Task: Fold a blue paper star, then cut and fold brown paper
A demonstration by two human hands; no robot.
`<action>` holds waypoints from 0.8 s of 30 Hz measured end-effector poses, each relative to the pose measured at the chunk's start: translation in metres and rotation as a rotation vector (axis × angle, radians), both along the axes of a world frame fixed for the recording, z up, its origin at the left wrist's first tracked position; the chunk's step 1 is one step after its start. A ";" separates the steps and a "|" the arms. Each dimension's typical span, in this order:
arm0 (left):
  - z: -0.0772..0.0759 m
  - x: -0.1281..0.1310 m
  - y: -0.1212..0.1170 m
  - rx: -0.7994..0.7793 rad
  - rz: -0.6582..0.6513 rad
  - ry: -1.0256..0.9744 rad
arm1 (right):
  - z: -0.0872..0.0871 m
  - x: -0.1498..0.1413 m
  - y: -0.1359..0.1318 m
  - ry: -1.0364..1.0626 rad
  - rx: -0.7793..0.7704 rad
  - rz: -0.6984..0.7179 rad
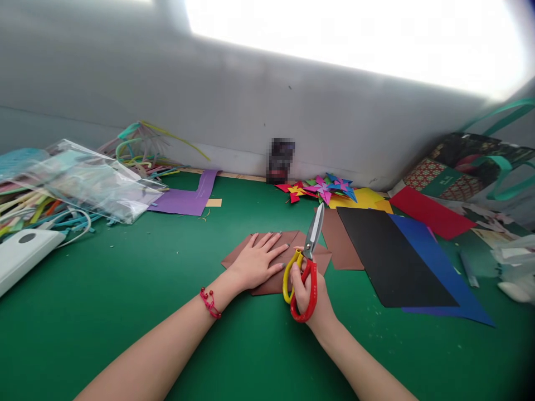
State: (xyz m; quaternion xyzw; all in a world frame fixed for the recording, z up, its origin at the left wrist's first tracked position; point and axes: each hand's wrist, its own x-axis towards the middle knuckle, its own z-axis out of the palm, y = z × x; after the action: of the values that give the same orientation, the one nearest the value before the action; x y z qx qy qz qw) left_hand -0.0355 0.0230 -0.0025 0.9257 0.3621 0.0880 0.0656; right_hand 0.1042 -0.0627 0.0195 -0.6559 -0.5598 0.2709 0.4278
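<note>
A folded sheet of brown paper (273, 287) lies on the green table (175, 345) in front of me. My left hand (259, 259) rests flat on it, fingers spread. In my right hand (311, 295) is a pair of scissors (314, 234) with one yellow and one red handle. Their blades are together and point up and away from me, over the right part of the brown paper. The right hand hides some of that paper's near right side.
Right of the hands lie black paper (393, 256), blue paper (434, 250) and red paper (430, 211). Folded paper stars (326, 186) sit at the back, with purple paper (184, 200) left of them. A clear plastic bag (104, 184) and a white device (29, 253) are at the left.
</note>
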 end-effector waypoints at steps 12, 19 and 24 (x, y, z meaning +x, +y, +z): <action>-0.007 0.002 0.002 0.016 -0.005 0.027 | -0.003 0.047 -0.002 0.090 -0.038 -0.125; -0.003 0.001 0.001 0.005 -0.011 0.029 | -0.025 0.112 0.003 0.165 -0.034 -0.217; -0.004 0.001 0.001 0.014 -0.002 0.028 | -0.012 0.103 0.001 0.349 -0.045 -0.140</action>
State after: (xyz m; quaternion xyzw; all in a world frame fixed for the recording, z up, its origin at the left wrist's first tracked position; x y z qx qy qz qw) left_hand -0.0341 0.0244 -0.0067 0.9276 0.3615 0.0775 0.0540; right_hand 0.2068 -0.0614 0.0077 -0.6458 -0.4237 0.3626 0.5214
